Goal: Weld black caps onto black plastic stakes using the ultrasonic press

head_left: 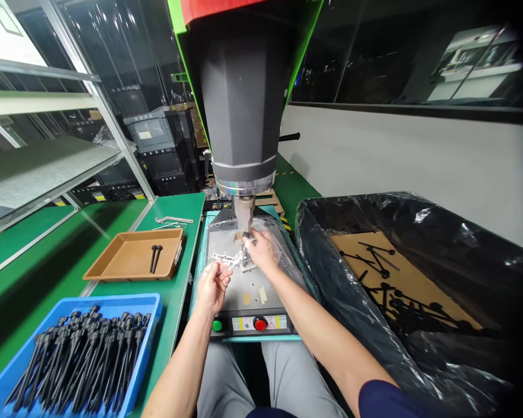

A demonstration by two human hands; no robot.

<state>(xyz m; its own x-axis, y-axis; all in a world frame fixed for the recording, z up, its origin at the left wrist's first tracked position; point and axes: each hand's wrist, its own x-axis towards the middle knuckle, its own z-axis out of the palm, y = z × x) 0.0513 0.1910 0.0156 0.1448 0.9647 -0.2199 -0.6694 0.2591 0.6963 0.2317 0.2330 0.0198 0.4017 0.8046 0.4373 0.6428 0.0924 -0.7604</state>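
My left hand (213,285) is closed, pinching a thin white openwork plastic piece (229,259) in front of the machine's fixture. My right hand (264,251) reaches in under the machine's metal tool head (244,212), with its fingers closed around a small black knob-like part (246,235) at the top of the fixture. The lower end of that part is hard to make out behind my fingers. Below both hands lies the grey metal base plate (230,297), with clear plastic film over its far part.
A blue tray (156,316) full of black long-stemmed parts and a brown tray (126,273) with two black ones stand left. Wrenches (174,220) lie behind. Right is a black-lined bin (344,290) holding similar parts on cardboard. Green (217,325) and red (260,324) buttons sit in front.
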